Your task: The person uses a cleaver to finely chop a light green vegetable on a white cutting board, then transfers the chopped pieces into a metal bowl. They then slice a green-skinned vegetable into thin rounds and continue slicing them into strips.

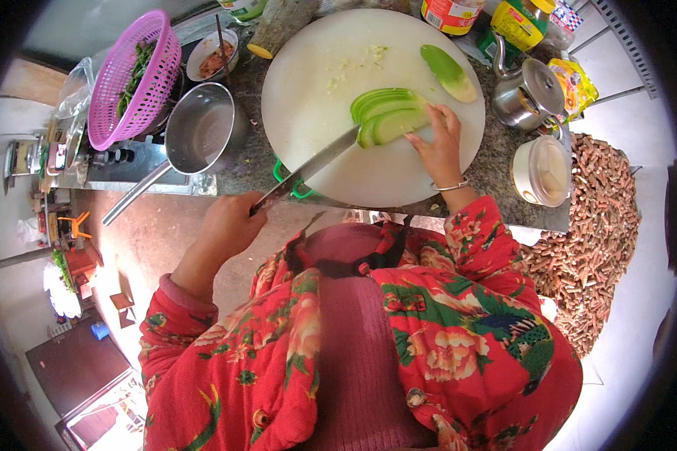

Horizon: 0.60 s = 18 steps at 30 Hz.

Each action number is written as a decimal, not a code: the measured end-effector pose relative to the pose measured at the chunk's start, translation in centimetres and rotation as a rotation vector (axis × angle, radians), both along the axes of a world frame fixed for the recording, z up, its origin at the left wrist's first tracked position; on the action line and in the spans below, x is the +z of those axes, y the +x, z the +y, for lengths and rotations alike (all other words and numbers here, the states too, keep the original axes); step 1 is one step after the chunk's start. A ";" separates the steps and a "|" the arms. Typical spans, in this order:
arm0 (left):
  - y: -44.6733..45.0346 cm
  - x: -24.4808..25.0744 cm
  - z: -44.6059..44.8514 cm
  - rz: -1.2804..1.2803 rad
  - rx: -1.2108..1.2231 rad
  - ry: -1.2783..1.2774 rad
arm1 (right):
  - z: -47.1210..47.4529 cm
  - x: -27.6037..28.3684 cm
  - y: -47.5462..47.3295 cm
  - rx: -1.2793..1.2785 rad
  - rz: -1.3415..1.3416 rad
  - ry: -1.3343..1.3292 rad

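Observation:
My left hand (234, 222) grips the dark handle of a long kitchen knife (321, 160). The blade slants up and right over a round white cutting board (327, 107), its tip end at the left edge of pale green vegetable slices (392, 121). These overlap in a fanned stack. My right hand (443, 141), with a bracelet at its wrist, has thumb and fingertips on the right end of the slices. A larger green-skinned piece (448, 70) of the vegetable, its exact kind unclear, rests at the board's upper right. Small chopped bits (377, 52) are scattered near the top.
Left of the board are a saucepan (200, 132), a purple colander (104, 121) with green vegetables and a bowl (196, 46) of what looks like meat. A metal kettle (544, 84) and a lidded tub (541, 169) stand right. Jars (451, 12) line the back. The counter's front edge (541, 222) runs nearby.

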<state>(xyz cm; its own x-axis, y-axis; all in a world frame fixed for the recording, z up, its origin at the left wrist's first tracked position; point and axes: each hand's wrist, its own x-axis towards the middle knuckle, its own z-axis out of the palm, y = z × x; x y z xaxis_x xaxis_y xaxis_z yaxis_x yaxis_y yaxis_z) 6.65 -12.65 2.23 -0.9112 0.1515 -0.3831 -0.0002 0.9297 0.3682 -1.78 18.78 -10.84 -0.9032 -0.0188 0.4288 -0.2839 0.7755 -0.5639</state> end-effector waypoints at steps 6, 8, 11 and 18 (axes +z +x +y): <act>-0.8 1.2 1.4 0.036 -0.071 -0.060 | -0.2 -0.1 0.1 -0.030 0.009 -0.044; -1.1 1.5 1.8 0.045 -0.103 -0.059 | -0.4 -0.3 0.1 -0.039 0.039 -0.037; -1.4 1.7 2.2 0.048 -0.125 -0.071 | -0.6 -0.4 0.1 -0.024 0.083 -0.032; -1.6 2.1 2.4 0.046 -0.104 -0.124 | -0.6 0.1 0.2 0.018 0.037 -0.092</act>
<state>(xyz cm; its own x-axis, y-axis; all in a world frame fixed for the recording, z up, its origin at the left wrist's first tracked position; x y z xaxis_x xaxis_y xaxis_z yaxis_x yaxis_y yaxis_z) 5.08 -10.23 4.30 -0.9100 0.1996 -0.3633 0.1121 0.9623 0.2478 -1.61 18.22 -10.78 -0.8864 0.0064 0.4629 -0.3192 0.7159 -0.6210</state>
